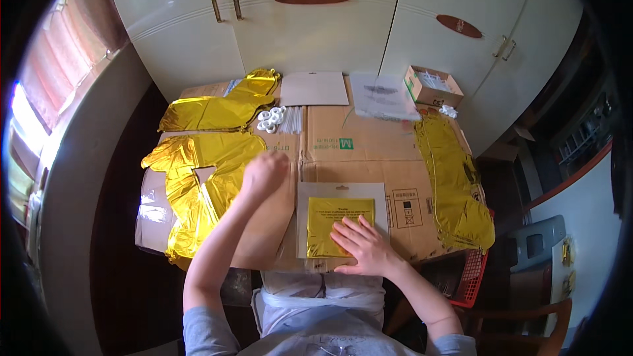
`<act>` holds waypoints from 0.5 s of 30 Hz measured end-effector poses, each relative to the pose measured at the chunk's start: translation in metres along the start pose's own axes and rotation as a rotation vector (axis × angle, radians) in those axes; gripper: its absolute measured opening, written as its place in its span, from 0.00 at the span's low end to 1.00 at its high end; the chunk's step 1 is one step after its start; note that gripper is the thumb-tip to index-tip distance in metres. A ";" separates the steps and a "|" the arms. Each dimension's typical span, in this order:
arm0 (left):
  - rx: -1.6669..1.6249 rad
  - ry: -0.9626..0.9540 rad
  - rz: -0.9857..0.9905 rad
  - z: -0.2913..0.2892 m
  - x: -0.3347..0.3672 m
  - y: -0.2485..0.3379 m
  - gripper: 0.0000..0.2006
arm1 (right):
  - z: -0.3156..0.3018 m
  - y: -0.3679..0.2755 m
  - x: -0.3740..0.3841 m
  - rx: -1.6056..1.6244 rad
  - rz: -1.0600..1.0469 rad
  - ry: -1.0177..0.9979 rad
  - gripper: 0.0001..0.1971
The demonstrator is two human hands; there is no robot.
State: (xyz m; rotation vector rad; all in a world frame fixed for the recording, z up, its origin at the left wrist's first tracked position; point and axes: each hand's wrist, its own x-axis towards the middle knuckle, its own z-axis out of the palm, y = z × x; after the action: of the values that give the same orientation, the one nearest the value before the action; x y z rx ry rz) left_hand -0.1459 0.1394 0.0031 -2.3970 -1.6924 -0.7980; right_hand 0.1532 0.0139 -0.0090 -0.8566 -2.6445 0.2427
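Note:
My right hand (361,245) lies flat with fingers spread on a folded gold foil packet (323,231) that bears dark print. Beneath the packet is a pale grey card (378,194) with a hang hole at its top. My left hand (266,173) is raised and closed, at the right edge of a gold foil balloon (191,151) lying flat. Whatever its fingers hold, if anything, is hidden. Beyond that hand are several small white rolls (270,118) and a row of thin clear straws (292,120).
Cardboard (356,175) covers the table. More flat foil balloons lie at the far left (211,112) and right (452,181). A grey board (314,89), clear plastic bags (382,95) and a small box (432,92) of white sticks line the back, before white cabinets (310,33).

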 end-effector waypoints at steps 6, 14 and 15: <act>0.070 0.049 -0.311 0.020 0.061 -0.067 0.07 | 0.018 0.004 -0.001 0.006 0.021 0.053 0.32; 0.187 0.004 -0.296 0.034 0.078 -0.080 0.08 | 0.019 0.004 -0.005 0.023 -0.006 0.178 0.22; 0.174 0.024 -0.282 0.032 0.076 -0.078 0.07 | 0.018 0.003 -0.005 0.005 -0.011 0.170 0.22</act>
State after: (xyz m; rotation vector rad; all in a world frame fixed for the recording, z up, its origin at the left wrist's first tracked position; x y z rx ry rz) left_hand -0.1867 0.2455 -0.0048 -2.0574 -2.0271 -0.6757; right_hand 0.1516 0.0121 -0.0279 -0.8233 -2.4889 0.1653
